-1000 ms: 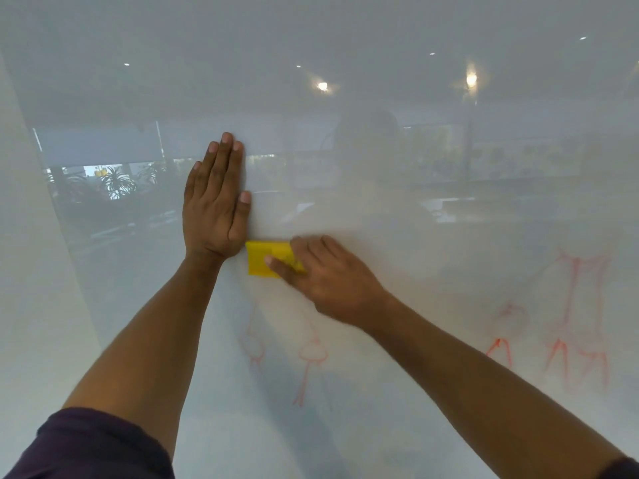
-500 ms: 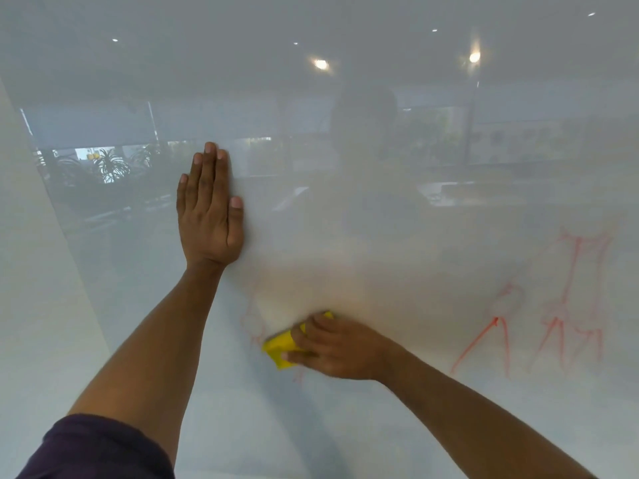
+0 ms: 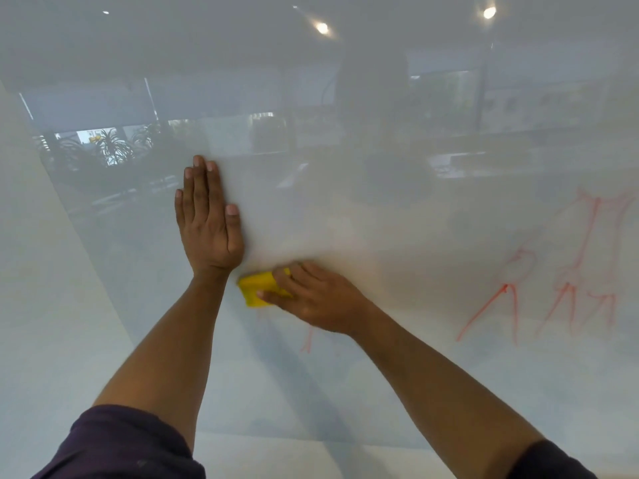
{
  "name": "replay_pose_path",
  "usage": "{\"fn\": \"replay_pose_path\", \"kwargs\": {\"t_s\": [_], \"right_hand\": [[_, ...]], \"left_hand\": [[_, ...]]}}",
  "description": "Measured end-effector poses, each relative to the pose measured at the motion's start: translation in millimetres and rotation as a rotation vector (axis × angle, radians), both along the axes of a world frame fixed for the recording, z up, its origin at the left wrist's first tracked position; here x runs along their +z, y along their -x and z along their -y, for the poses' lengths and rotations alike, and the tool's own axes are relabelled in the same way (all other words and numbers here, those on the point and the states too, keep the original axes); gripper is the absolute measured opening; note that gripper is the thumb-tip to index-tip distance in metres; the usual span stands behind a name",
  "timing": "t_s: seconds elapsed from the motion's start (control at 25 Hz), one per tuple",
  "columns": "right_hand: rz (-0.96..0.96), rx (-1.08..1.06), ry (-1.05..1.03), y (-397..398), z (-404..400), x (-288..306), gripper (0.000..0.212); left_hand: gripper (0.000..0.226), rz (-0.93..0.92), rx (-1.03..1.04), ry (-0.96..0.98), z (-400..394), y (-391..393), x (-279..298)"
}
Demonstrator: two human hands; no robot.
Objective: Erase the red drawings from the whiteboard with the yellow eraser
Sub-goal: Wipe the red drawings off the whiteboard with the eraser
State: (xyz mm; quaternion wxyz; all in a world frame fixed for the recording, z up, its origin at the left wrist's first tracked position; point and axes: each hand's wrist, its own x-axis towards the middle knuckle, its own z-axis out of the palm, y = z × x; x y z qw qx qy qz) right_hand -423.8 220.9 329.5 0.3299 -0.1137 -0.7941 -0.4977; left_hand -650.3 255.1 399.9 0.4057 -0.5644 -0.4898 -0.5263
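Whiteboard fills almost the whole view, a glossy pale sheet that mirrors a room with ceiling lights and leafy plants at the upper left. Toward the left, the left hand lies flat on the board, palm down, fingers straight and close together, pointing up, grasping nothing; its bare forearm runs down to a dark sleeve at the bottom edge. Just below and right of that wrist sits the yellow eraser, pressed against the board and nearly touching the left wrist. The right hand grips the eraser from the right, fingers over its top and the thumb along its lower edge, so only the eraser's left part shows. Below the right hand a short red stroke is visible on the board, faint and partly smudged. The right forearm runs down to the lower right corner, where another dark sleeve edge shows. Farther right, well apart from the eraser, the red drawings stand on the board: thin slanted lines and looped shapes, some bright, some pale and blurred.
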Motion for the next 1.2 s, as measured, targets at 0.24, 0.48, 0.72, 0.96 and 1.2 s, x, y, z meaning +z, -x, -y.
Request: {"fn": "replay_pose_path", "kwargs": {"t_s": [0.24, 0.48, 0.72, 0.96, 1.2], "right_hand": [[0.274, 0.12, 0.095, -11, 10, -66, 0.031], [-0.313, -0.19, 0.1, -66, 22, -55, 0.049], [-0.262, -0.168, 0.049, -112, 22, -20, 0.037], [0.163, -0.063, 0.1, -72, 23, -78, 0.039], [-0.247, -0.088, 0.042, -40, 6, 41, 0.047]], "left_hand": [[0.065, 0.037, -0.012, 0.031, 2, 5, -28], [0.066, 0.05, -0.006, 0.03, 0, 3, -32], [0.066, 0.073, -0.012, 0.055, 7, -3, -30], [0.067, 0.033, -0.053, 0.169, 15, 1, -29], [0.069, -0.063, -0.085, 0.265, 24, 16, -27]]}}
